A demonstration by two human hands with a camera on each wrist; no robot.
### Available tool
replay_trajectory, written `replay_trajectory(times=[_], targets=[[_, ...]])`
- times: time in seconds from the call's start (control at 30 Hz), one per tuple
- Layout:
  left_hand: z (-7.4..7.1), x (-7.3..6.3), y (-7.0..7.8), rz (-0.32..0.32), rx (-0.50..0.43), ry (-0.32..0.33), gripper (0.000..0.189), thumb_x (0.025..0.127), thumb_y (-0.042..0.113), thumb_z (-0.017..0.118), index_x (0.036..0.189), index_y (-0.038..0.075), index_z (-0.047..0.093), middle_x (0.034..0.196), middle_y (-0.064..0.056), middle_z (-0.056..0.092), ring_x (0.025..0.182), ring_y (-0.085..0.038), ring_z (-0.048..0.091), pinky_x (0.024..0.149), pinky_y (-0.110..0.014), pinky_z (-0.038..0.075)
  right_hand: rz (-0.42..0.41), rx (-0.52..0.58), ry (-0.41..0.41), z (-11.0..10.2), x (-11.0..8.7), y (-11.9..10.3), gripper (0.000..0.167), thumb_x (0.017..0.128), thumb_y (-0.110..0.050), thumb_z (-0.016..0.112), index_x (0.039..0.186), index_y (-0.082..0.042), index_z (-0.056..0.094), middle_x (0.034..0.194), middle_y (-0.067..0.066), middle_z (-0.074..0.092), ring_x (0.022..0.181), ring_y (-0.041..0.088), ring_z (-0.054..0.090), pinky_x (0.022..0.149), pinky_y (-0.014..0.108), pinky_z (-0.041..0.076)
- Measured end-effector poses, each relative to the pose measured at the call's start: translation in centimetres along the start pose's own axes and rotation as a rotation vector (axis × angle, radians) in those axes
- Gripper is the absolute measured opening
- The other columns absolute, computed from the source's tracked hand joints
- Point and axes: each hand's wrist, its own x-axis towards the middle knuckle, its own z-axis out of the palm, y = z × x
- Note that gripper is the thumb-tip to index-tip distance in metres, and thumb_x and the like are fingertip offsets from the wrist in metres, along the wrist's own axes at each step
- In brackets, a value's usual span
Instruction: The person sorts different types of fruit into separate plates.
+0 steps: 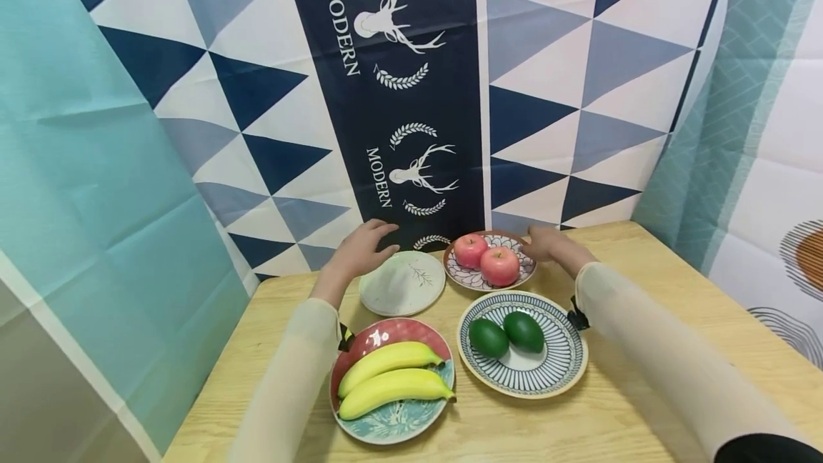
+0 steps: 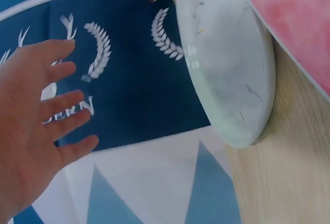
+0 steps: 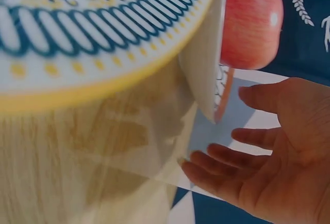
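Observation:
My left hand (image 1: 361, 251) hovers above the left side of a pale oval plate (image 1: 401, 284) with a thin twig pattern. Its fingers are spread and hold nothing; in the left wrist view the hand (image 2: 36, 115) is apart from that plate (image 2: 232, 74). By the right rim of a brown-edged, petal-patterned plate (image 1: 464, 277) is my right hand (image 1: 548, 244). Two red apples (image 1: 499, 266) lie on this plate. The right wrist view has the right hand (image 3: 281, 152) with fingers extended, a small gap from the rim, and one apple (image 3: 251, 22) above the thumb.
Nearer on the wooden table (image 1: 508, 427), a red-and-teal plate (image 1: 386, 434) bears two bananas (image 1: 392, 384). To its right, a blue-striped plate (image 1: 559, 370) holds two green avocado-like fruits (image 1: 524, 332). A patterned cloth (image 1: 424, 106) hangs behind the table.

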Motion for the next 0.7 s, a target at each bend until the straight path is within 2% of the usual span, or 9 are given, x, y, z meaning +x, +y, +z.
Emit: replay_trajectory(times=[0.07, 0.13, 0.23, 0.43, 0.7], targets=[[-0.1, -0.6, -0.5, -0.053, 0.008, 0.027, 0.055, 0.106, 0.039, 0.062, 0.154, 0.013, 0.055, 0.153, -0.018, 0.052, 0.141, -0.037, 0.051, 0.114, -0.054, 0.044, -0.030, -0.048, 0.031, -0.2, -0.2, -0.1, 0.062, 0.105, -0.028, 0.054, 0.144, 0.020, 0.045, 0.138, 0.044, 0.052, 0.129, 0.058, 0.053, 0.107, 0.063, 0.046], [-0.3, -1.2, -0.9, -0.096, 0.016, 0.045, 0.055, 0.106, 0.040, 0.062, 0.155, 0.014, 0.055, 0.156, -0.019, 0.050, 0.143, -0.038, 0.048, 0.115, -0.055, 0.042, -0.039, -0.079, 0.064, -0.4, -0.5, -0.5, 0.066, 0.108, -0.033, 0.050, 0.151, 0.017, 0.039, 0.146, 0.045, 0.045, 0.136, 0.061, 0.044, 0.113, 0.067, 0.038], [-0.6, -2.0, -1.2, -0.129, 0.028, 0.066, 0.056, 0.107, 0.041, 0.061, 0.155, 0.014, 0.054, 0.157, -0.019, 0.049, 0.146, -0.038, 0.045, 0.116, -0.056, 0.041, -0.050, -0.096, 0.114, -0.6, -1.1, -1.2, 0.068, 0.109, -0.035, 0.050, 0.155, 0.013, 0.038, 0.148, 0.045, 0.043, 0.135, 0.061, 0.045, 0.110, 0.070, 0.040], [-1.0, -3.4, -1.4, -0.154, 0.035, 0.110, 0.056, 0.107, 0.039, 0.061, 0.155, 0.013, 0.054, 0.158, -0.021, 0.048, 0.148, -0.039, 0.043, 0.118, -0.056, 0.038, -0.082, -0.142, 0.221, -0.4, -2.1, -2.4, 0.066, 0.108, -0.037, 0.054, 0.156, 0.007, 0.042, 0.150, 0.040, 0.044, 0.134, 0.060, 0.048, 0.105, 0.071, 0.044], [-0.9, -5.9, -2.0, -0.213, 0.013, 0.132, 0.060, 0.107, 0.041, 0.059, 0.157, 0.011, 0.050, 0.162, -0.020, 0.044, 0.152, -0.040, 0.037, 0.120, -0.057, 0.034, -0.174, -0.167, 0.305, -0.2, -3.7, -4.2, 0.065, 0.106, -0.036, 0.058, 0.156, 0.004, 0.044, 0.152, 0.036, 0.045, 0.140, 0.056, 0.044, 0.112, 0.069, 0.038]])
